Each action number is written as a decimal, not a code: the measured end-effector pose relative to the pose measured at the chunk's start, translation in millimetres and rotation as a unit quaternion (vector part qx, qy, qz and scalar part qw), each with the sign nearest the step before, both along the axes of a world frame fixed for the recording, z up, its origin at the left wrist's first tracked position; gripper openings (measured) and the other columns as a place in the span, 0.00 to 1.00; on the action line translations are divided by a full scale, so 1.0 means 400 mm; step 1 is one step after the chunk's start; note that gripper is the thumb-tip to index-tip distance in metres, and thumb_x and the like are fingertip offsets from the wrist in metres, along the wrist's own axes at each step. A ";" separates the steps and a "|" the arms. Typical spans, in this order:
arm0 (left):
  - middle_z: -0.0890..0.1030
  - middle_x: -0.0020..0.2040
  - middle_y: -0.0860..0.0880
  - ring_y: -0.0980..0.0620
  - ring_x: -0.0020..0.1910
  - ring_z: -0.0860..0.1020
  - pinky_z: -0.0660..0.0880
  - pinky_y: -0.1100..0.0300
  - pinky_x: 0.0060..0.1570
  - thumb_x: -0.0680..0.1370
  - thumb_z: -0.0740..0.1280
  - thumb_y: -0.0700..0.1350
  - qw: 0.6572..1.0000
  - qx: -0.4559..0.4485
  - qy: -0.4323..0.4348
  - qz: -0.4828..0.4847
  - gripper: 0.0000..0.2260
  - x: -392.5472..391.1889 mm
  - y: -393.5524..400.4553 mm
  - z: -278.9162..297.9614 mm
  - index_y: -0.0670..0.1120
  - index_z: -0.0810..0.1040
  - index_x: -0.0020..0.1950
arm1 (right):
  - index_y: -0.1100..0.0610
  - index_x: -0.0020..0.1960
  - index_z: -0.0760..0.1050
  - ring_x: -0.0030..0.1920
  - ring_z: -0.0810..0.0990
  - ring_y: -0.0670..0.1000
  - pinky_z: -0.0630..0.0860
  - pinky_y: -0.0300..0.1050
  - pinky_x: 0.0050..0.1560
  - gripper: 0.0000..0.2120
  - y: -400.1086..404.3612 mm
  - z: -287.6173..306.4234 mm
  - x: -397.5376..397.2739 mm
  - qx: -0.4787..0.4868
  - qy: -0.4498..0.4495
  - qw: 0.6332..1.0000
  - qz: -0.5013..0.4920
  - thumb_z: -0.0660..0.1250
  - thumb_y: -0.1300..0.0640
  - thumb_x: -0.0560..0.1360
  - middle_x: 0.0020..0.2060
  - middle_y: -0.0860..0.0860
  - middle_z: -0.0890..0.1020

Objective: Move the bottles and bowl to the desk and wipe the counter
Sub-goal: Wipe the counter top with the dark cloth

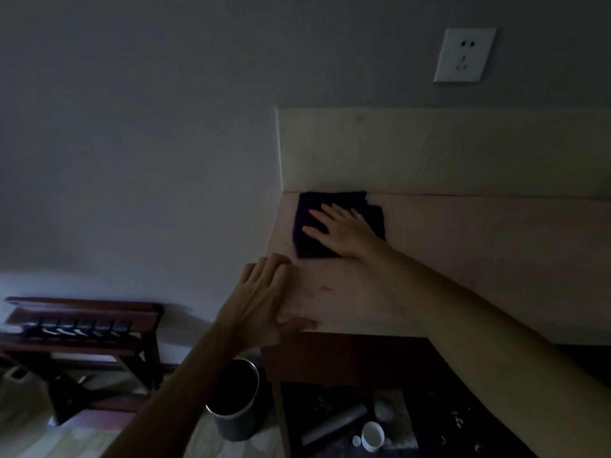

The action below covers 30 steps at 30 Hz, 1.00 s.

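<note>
- The counter (479, 259) lay bare to the right of the dark cloth (337, 223), open all the way to the frame's right edge.
- The backsplash (429, 150) closed off the far side, and the cloth's far edge sat against it.
- The wall (165, 160) stood just beside the counter's left end, with only a narrow strip of surface between the cloth and that edge.
- The right hand (344, 229) lay flat on the cloth; its forearm crossed the near right part of the counter.
- The left hand (264, 299) rested on the near left corner (fingers on top, thumb along the front edge).
- Between the two hands a small patch of counter stayed uncovered.
</note>
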State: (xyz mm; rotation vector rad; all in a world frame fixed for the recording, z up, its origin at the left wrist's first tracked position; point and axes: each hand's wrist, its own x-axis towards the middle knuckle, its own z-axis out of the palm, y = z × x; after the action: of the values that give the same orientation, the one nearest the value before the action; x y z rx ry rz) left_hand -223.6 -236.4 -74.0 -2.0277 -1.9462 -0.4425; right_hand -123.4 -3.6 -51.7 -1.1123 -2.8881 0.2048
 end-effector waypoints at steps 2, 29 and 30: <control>0.72 0.63 0.46 0.45 0.57 0.74 0.70 0.52 0.56 0.64 0.62 0.79 1.000 0.000 -0.025 0.014 0.46 0.001 -0.022 0.008 0.43 0.71 0.66 | 0.42 0.78 0.48 0.79 0.46 0.49 0.43 0.56 0.77 0.36 -0.091 -0.002 0.048 0.005 0.004 1.000 0.017 0.39 0.28 0.74 0.79 0.46 0.48; 0.69 0.58 0.54 0.58 0.54 0.74 0.69 0.72 0.50 0.79 0.56 0.64 0.974 0.051 -0.209 0.072 0.23 -0.104 -0.170 0.021 0.48 0.73 0.60 | 0.41 0.78 0.51 0.78 0.49 0.50 0.47 0.57 0.76 0.38 0.067 0.006 -0.249 -0.004 0.002 0.999 0.052 0.42 0.25 0.72 0.79 0.46 0.51; 0.69 0.58 0.54 0.58 0.54 0.74 0.70 0.71 0.50 0.79 0.56 0.64 0.972 0.060 -0.217 0.071 0.22 -0.093 -0.171 0.031 0.48 0.73 0.61 | 0.42 0.78 0.50 0.79 0.49 0.50 0.46 0.56 0.76 0.39 0.042 0.011 -0.235 -0.006 0.002 0.999 0.051 0.41 0.25 0.72 0.79 0.46 0.51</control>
State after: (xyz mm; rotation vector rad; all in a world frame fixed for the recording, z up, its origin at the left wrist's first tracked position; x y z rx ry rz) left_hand -260.7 -304.9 -61.4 -1.8112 -2.2245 -1.0131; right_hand -217.4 13.4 -47.4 -0.9664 -2.9461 0.2275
